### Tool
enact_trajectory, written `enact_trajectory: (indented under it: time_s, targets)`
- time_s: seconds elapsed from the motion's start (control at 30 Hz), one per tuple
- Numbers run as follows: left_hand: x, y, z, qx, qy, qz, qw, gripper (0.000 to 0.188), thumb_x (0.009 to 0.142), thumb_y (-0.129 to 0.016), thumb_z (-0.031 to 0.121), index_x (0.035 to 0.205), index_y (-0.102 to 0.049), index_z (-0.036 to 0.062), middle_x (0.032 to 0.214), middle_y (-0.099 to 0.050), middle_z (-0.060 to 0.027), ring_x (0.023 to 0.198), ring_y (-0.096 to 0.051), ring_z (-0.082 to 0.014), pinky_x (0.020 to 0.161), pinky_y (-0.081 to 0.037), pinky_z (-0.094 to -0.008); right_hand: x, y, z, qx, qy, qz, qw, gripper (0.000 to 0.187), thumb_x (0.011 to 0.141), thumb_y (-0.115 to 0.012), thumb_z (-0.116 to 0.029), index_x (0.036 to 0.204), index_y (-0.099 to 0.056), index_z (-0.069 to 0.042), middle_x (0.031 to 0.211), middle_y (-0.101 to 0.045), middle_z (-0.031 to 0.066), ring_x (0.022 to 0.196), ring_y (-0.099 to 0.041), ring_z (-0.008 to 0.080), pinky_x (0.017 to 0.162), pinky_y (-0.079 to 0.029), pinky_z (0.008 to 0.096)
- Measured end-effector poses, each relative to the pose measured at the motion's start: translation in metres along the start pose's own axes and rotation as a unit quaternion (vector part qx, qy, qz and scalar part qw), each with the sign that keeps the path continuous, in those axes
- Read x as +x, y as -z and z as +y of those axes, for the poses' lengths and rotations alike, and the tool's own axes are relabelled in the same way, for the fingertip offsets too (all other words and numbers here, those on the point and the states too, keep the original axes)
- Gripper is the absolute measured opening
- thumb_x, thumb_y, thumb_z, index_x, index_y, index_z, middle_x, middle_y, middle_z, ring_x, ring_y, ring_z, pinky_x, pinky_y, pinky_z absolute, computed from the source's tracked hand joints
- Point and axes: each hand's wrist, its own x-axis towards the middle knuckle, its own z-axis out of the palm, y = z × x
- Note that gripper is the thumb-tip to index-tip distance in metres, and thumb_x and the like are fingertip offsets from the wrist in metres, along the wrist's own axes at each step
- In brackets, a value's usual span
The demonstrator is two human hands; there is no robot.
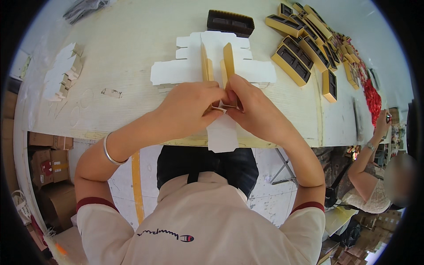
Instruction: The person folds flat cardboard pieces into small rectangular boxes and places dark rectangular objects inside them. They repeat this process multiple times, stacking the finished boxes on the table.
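Between my two hands is a partly folded carton [229, 59], yellow-gold on its raised side panels and white inside. My left hand [194, 104] is closed on its left side, with fingers curled at the near end. From the other side my right hand [249, 99] pinches the near corner, the fingertips of both hands almost meeting there. A white flap [222, 134] of card stretches from under the hands past the table's front edge. Beneath the carton lie flat white carton blanks [174, 72]. Just beyond them stands a dark brown plastic tray [230, 23].
Several gold boxes with dark inserts [291, 59] are heaped at the far right, beside red packing material [371, 99]. A stack of white blanks [64, 73] sits on the left of the table [128, 57]. Another person's arm [369, 152] reaches in at the right. Cardboard boxes [51, 168] stand below left.
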Motion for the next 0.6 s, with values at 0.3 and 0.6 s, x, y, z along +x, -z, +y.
enact_trajectory:
  time_s: [0.3,0.6]
  targets:
    - [-0.003,0.002,-0.002,-0.107,0.070,0.009,0.992,0.004,0.078,-0.068,0.000,0.081,-0.065,-0.0010,0.079,-0.059,-0.0061,0.060,-0.052,-0.0109,0.055,-0.042,-0.0245,-0.026,0.023,-0.010,-0.109,0.111,-0.055,0.986,0.057,0.070,-0.070,0.005,0.123,-0.051,-0.004,0.129,-0.047,0.0163,0.103,-0.055,0.0286,0.082,-0.047,0.0355]
    - [0.006,0.027,-0.004,-0.308,0.125,-0.130,0.934,0.025,0.090,-0.061,0.008,0.112,-0.051,0.0045,0.085,-0.058,-0.0040,0.065,-0.048,-0.0097,0.062,-0.042,-0.0232,-0.022,-0.012,0.025,0.096,0.113,0.132,0.980,0.026,0.079,-0.069,0.000,0.104,-0.061,-0.002,0.096,-0.056,0.0104,0.076,-0.053,0.0227,0.070,-0.046,0.0304]
